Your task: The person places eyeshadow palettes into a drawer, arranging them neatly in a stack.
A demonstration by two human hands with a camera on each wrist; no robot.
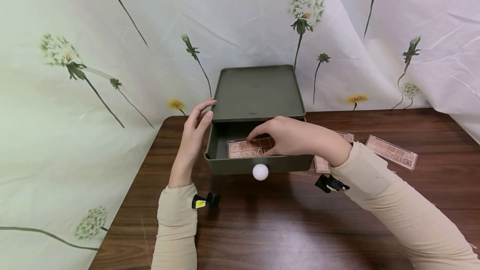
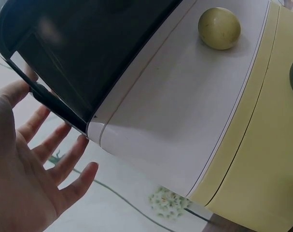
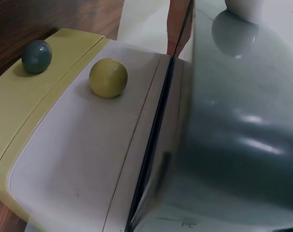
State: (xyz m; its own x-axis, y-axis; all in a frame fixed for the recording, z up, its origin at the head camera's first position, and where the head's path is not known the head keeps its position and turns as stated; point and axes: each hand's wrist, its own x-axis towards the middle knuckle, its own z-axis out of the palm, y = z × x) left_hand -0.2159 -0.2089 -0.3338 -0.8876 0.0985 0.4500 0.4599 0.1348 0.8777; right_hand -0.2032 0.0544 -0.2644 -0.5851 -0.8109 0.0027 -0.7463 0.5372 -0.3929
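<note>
My right hand [image 1: 290, 134] reaches into the pulled-out top drawer [image 1: 232, 166] of a dark green drawer box [image 1: 258, 91]. Thumb and fingers grip the right part of an eyeshadow palette [image 1: 243, 149], which lies with its lettering toward me. The hand covers that end of the palette. At the box's left side is my left hand [image 1: 192, 136], its fingertips resting along the edge. The left wrist view shows this left hand [image 2: 35, 169] with its fingers spread beside the box. In the right wrist view, the drawer front [image 3: 243, 145] hides the right hand.
A white knob [image 1: 260, 172] sticks out from the drawer front. Under it are a white drawer [image 2: 151, 121] with a yellow knob [image 2: 219, 29] and a yellow drawer [image 2: 252, 169]. On the wooden table [image 1: 262, 228], one palette [image 1: 391, 152] lies right; another [image 1: 321, 164] is partly hidden behind my right wrist.
</note>
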